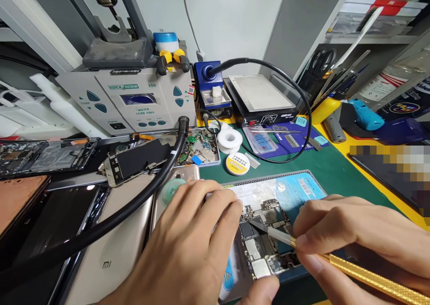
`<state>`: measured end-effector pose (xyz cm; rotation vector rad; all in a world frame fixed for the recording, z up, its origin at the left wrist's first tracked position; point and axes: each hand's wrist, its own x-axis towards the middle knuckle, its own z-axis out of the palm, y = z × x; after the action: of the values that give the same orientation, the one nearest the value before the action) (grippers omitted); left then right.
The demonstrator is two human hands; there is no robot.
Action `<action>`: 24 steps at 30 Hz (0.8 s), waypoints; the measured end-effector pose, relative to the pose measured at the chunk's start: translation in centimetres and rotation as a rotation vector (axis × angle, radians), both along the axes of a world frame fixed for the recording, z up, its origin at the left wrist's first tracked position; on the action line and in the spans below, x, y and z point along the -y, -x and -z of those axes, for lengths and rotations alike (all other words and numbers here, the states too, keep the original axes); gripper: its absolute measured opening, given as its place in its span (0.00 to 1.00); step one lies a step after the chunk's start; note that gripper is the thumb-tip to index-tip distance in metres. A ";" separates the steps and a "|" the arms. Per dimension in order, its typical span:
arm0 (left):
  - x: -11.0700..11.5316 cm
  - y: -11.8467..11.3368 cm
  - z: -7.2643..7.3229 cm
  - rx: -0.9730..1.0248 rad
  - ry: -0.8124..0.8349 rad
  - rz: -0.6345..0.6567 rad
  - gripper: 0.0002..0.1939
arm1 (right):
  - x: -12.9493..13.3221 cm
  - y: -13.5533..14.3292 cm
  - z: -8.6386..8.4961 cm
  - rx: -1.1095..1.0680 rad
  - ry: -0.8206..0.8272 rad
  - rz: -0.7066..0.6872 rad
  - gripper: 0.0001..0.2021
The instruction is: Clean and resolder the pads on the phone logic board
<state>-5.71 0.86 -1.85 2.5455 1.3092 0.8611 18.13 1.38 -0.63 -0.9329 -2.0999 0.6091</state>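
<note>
My left hand spans the left side of a phone circuit board, fingertips at its top edge and thumb near its lower edge, holding it down. In my right hand is a craft knife with a gold knurled handle, pinched between thumb and fingers. Its blade tip rests on or just above the board, beside a dark square chip; contact is hard to tell. Beneath the board lies a pale and blue work pad. The board's left edge is partly hidden by my left hand.
Behind stand a hot-air station, a soldering iron station and a heating plate. A thick black hose crosses above phones at left. A white reel, a round tin and a scrap-board tray sit beyond the pad.
</note>
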 end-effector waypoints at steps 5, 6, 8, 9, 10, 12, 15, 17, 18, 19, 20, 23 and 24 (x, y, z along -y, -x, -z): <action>-0.1 0.2 0.1 -0.035 -0.032 0.013 0.21 | -1.1 0.2 -0.5 -0.034 0.015 -0.064 0.14; -0.1 0.2 0.1 -0.031 -0.052 0.023 0.21 | -1.1 0.3 -0.5 -0.036 0.021 -0.043 0.13; -0.3 0.2 0.2 -0.035 -0.052 0.028 0.22 | -0.9 0.5 -0.7 -0.024 0.033 -0.007 0.13; -0.3 0.2 0.2 -0.052 -0.022 0.017 0.22 | -0.7 0.5 -0.7 -0.014 0.034 -0.016 0.13; -0.4 0.2 0.3 -0.008 -0.085 0.065 0.22 | -0.6 0.6 -0.7 -0.004 0.036 -0.019 0.13; -0.5 0.3 0.3 -0.052 -0.021 0.035 0.22 | -0.5 0.6 -0.8 0.002 0.038 -0.025 0.13; -0.6 0.4 0.4 -0.058 -0.068 0.067 0.23 | -0.6 0.5 -0.7 0.000 0.039 -0.019 0.13; -0.7 0.4 0.5 -0.017 -0.153 0.072 0.22 | -0.9 0.3 -0.5 -0.004 0.010 -0.069 0.13; -0.7 0.4 0.6 -0.015 -0.160 0.065 0.21 | -1.1 0.1 -0.4 -0.018 -0.023 -0.119 0.13; -0.7 0.4 0.6 -0.078 -0.060 0.030 0.21 | -1.3 -0.1 -0.4 -0.019 -0.040 -0.143 0.14; -0.7 0.4 0.6 -0.056 -0.085 0.046 0.21 | -1.5 -0.2 -0.3 -0.020 -0.053 -0.160 0.14; -0.5 0.3 0.6 -0.027 -0.099 0.067 0.21 | -1.9 -0.6 -0.1 0.005 -0.045 -0.186 0.15; -0.5 0.3 0.5 -0.056 -0.058 0.032 0.22 | -2.0 -0.6 -0.1 0.015 -0.041 -0.199 0.15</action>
<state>-6.04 1.32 -2.36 2.6457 1.2740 0.8387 18.77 3.34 -0.50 -0.7128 -2.2271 0.6583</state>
